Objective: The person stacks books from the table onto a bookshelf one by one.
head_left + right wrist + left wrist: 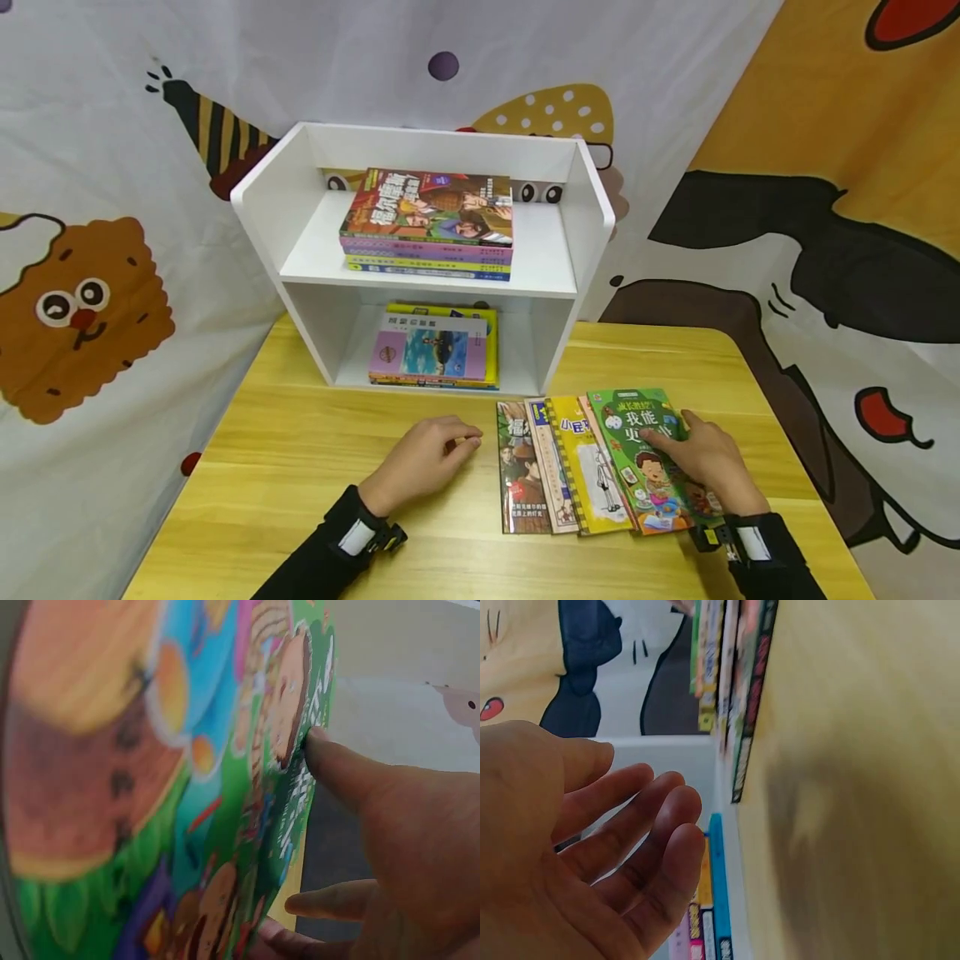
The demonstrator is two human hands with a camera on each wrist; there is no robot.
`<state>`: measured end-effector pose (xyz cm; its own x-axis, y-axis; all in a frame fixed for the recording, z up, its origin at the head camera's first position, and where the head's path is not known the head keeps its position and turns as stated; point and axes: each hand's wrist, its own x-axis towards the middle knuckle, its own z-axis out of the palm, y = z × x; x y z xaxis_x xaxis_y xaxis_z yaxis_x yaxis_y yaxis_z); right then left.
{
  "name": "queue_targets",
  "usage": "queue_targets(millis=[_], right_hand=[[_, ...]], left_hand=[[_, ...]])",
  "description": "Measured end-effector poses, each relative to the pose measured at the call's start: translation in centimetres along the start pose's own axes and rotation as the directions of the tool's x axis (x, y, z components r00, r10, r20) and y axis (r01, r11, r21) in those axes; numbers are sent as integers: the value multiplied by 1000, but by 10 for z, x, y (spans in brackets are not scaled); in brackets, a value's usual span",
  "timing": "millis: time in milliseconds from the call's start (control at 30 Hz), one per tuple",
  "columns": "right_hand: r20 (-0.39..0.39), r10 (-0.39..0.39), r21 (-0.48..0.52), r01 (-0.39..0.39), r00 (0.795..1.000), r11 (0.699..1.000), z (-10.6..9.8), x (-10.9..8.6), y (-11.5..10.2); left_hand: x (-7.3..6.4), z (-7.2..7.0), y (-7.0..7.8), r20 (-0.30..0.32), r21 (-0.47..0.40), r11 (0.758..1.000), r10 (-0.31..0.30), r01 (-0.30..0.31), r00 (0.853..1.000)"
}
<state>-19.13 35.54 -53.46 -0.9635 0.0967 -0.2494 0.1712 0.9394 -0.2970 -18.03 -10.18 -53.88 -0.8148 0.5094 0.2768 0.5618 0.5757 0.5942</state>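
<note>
On the table, several books lie overlapped in a fanned row. The green book [643, 467] is on top at the right end, overlapping the yellow book [596, 479]. A beige-edged book [553, 475] and a dark picture-covered book [521, 475] show further left. My right hand [712, 458] grips the green book by its right side. In the right wrist view its thumb [334, 761] lies on the cover while the other fingers are at the edge, partly hidden. My left hand [423, 462] is left of the row, holding nothing, its fingers [671, 862] loosely bent.
Behind the books stands a white two-tier shelf [596, 179]. Its upper level carries a book stack [427, 221], and the lower level a smaller stack topped by a purple book [386, 350]. A patterned cloth [360, 50] hangs behind the wooden table [247, 500].
</note>
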Motion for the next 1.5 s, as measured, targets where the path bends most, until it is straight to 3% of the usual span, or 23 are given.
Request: queue_targets(millis=[233,333,433,567,667,767,933,1033,1167,1267,1333,1500], right_hand=[[-14,46,124,-44,999,991,4,6,3],[-57,66,185,-54,996,981,6,7,3],[-139,51,251,-14,989,968,3,4,-2],[-278,4,342,95,961,935,-1,0,-14],[-345,-9,414,161,939,896,-3,-7,-23],[-393,-28,488,235,919,841,-9,-18,-36],[-477,-129,552,411,870,726,-30,-38,-70],[-480,-227,583,502,847,639,-38,-50,-93],[-464,-344,618,576,817,535,-38,-61,-123],[-449,-407,625,606,795,492,-34,-64,-139],[-443,-440,617,622,781,483,-32,-64,-147],[-441,-487,591,652,754,475,-29,-65,-159]], left_hand=[[1,6,1,10,-6,1000,24,-24,1000],[0,6,1,17,-8,1000,19,-19,1000],[0,5,0,24,-8,1000,7,-7,1000],[-1,1,2,15,-9,1000,-17,17,1000],[0,-3,5,-27,-38,999,-9,8,1000],[4,-9,10,-110,-72,996,37,-45,993],[16,-25,26,-236,-103,977,158,-186,959],[23,-33,42,-237,-117,959,224,-256,945],[29,-39,66,-164,-157,929,312,-337,936],[34,-40,81,-116,-190,907,360,-376,926],[36,-39,87,-108,-198,901,372,-387,922],[37,-39,91,-116,-190,913,343,-360,932]])
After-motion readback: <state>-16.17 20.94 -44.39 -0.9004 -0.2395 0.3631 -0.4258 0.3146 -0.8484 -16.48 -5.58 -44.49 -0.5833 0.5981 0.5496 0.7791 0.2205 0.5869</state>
